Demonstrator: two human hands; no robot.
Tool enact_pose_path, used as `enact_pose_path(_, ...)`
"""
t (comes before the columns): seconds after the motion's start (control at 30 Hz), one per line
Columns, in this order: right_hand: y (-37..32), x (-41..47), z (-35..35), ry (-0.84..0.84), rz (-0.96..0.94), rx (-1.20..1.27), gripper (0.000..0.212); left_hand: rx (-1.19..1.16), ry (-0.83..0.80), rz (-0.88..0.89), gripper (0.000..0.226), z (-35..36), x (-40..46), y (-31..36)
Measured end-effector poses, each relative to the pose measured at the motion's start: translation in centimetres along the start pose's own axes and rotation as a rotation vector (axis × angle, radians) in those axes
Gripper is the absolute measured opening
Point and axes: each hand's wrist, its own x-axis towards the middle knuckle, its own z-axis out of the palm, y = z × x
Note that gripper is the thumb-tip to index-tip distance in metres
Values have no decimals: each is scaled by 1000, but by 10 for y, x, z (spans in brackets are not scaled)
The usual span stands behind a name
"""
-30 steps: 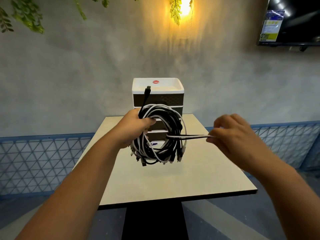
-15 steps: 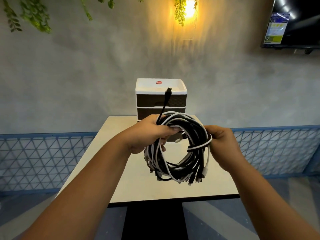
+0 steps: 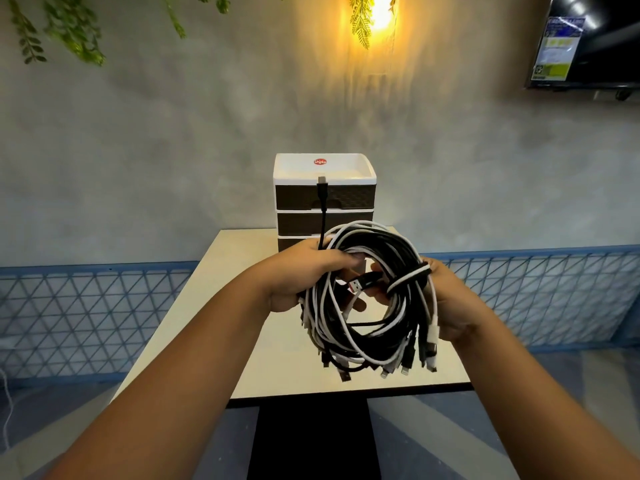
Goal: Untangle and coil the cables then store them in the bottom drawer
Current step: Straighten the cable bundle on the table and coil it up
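both hands hold one coil of cables in the air above the middle of the desk, in front of the drawer unit. the coil is a thick ring of black and white leads mixed together, hanging roughly upright, with several plug ends dangling from its lower edge, none clearly touching the desk. the left hand has its grip clamped on the coil's upper left side, fingers curled over the bundle from the top. the right hand has its grip clamped on the coil's right side, fingers reaching in through the ring from behind. at that point a white and black strand is wound crosswise round the bundle like a band, just beside the right fingers. a usb plug with a red insert pokes into the open centre of the ring. one black cable end stands up straight from the left hand, its plug level with the top drawer. the drawer unit sits at the far end of the desk against the grey wall, white frame with dark woven-look fronts and a red sticker on its top tray; the visible drawers are closed, and the bottom one is mostly hidden behind the hands and coil. a lit wall lamp glows above, and a screen hangs at upper right.
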Motion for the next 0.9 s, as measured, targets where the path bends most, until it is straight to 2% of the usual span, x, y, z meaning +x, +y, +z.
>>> enact_pose_path(0.1,2,-1,-8,-63,70,84,22,-42,-47,-49,30,0,0,-1)
enact_pose_path(0.2,1,-4,-15,-113,161,224,37,-44,-40,-69,30,-2,2,-2)
enact_pose_path(0.3,3,-6,-20,-38,235,435,39,-46,-24,-92,28,-2,4,-4)
enact_pose_path(0.33,2,-6,-21,-16,255,397,46,-46,-17,-97,27,-2,5,-5)
enact_pose_path(0.4,-5,-7,-15,2,287,111,61,-43,0,-96,24,0,5,-7)
enact_pose_path(0.47,-14,-8,-2,110,230,-216,60,-30,33,-82,22,1,6,-10)
enact_pose_path(0.5,-20,-9,5,196,138,-382,50,-17,54,-72,21,2,7,-12)
enact_pose_path(0.57,-28,-15,14,336,-166,-778,29,12,98,-50,21,3,9,-13)
enact_pose_path(0.63,-33,-20,22,269,-406,-1305,23,46,132,-23,20,5,11,-14)
enact_pose_path(0.7,-24,-20,29,224,-487,-1732,30,63,146,3,20,7,13,-13)
enact_pose_path(0.77,-10,-18,34,307,-446,-1862,36,59,149,19,19,10,14,-12)
enact_pose_path(0.9,6,-13,34,420,-484,-1856,28,64,157,31,21,13,15,-11)
